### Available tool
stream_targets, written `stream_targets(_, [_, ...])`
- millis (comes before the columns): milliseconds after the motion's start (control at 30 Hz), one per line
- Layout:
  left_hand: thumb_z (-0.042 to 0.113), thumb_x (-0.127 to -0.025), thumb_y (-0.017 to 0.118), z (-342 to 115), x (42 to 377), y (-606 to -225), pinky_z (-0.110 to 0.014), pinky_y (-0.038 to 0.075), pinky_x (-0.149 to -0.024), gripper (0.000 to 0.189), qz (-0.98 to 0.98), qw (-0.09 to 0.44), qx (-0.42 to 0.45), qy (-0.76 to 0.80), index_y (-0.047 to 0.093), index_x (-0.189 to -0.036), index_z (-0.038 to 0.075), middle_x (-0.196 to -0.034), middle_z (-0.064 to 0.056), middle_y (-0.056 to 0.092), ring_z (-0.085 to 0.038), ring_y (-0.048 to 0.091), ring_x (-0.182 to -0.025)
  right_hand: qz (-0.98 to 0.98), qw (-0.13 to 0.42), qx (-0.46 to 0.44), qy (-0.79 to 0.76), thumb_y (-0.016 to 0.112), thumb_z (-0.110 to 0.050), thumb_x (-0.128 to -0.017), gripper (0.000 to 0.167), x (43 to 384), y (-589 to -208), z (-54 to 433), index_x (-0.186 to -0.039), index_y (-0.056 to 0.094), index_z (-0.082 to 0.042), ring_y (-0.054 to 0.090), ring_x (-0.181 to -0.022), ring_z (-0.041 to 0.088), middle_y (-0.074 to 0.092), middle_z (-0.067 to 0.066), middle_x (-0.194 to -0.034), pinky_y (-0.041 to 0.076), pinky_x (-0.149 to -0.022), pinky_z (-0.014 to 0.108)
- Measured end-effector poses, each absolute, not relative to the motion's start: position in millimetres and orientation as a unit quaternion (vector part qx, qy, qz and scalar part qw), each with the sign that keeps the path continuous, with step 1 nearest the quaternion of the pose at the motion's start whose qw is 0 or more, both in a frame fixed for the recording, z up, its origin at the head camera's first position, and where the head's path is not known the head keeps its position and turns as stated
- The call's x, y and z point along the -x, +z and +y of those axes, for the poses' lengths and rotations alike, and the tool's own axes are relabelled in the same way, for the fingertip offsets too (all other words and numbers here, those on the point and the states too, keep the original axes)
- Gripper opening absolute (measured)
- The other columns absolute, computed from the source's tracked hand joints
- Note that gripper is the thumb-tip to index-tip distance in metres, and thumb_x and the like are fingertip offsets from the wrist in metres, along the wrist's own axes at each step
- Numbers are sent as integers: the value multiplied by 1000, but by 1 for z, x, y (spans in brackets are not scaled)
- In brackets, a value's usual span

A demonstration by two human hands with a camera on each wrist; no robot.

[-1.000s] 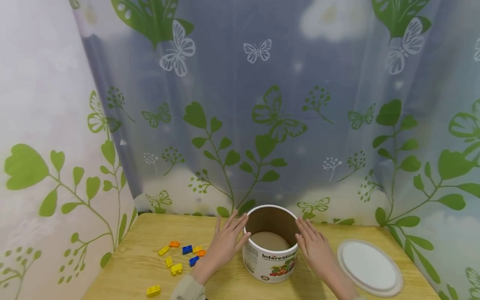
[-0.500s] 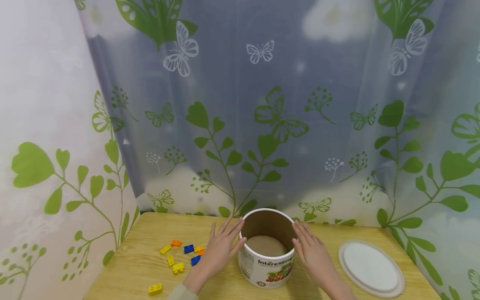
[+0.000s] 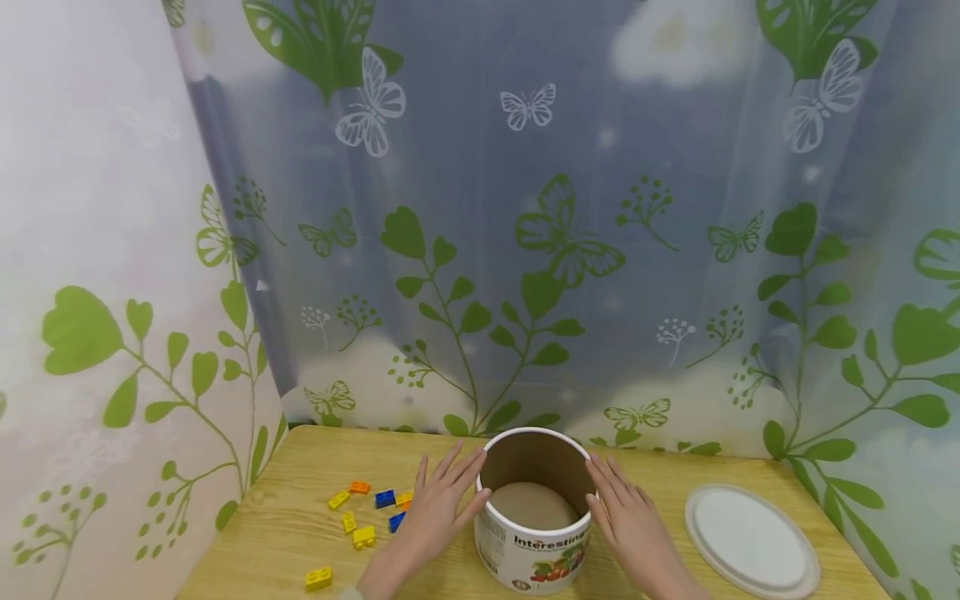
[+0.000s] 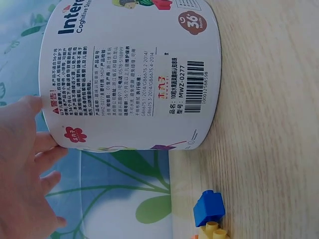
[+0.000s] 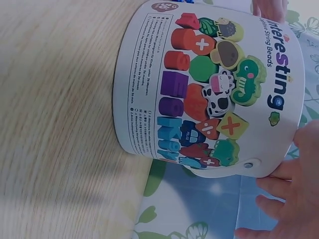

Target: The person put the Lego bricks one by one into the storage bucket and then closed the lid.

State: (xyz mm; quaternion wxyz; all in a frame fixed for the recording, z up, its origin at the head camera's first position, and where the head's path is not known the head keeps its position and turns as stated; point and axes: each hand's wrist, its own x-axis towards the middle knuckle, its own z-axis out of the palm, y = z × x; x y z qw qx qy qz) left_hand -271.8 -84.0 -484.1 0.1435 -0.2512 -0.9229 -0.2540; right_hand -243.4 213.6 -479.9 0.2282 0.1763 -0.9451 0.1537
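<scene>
A white round tub [image 3: 532, 560] with "Interesting" and string-bead pictures printed on it stands upright on the table, uncovered. Its brown inside and floor are visible from above. My left hand [image 3: 433, 515] lies against the tub's left side, straight fingers and thumb at the rim. On the opposite side my right hand [image 3: 628, 521] does the same, fingers extended and spread along the rim. The left wrist view has the barcode side of the tub [image 4: 129, 79] beside that hand's fingertips. In the right wrist view, fingertips touch the tub [image 5: 209, 94] near its handle rivet.
A white round lid [image 3: 750, 540] lies on the right of the wooden table [image 3: 300, 467]. Several yellow, blue and orange toy bricks are scattered at left, among them a yellow brick [image 3: 318, 578] and a blue brick [image 3: 385, 498]. A patterned curtain [image 3: 465, 208] hangs behind.
The tub has slid a little toward me and to the left, with both hands staying at its sides. The head view has shifted slightly. Bricks and lid keep their places on the table.
</scene>
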Motion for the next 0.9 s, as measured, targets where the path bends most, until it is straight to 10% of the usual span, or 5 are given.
stream_targets(900, [50,-107,43,-86,255,-485,-74,12,-116,60,-919,141,254,-265,46,-153,12,-156,-2,47,-32,28,-151,-951,193,-199,136,57,-30,-104,53,238,-469,225,-152,48,-9,46,-140,36,49,12,-153,41,-106,65])
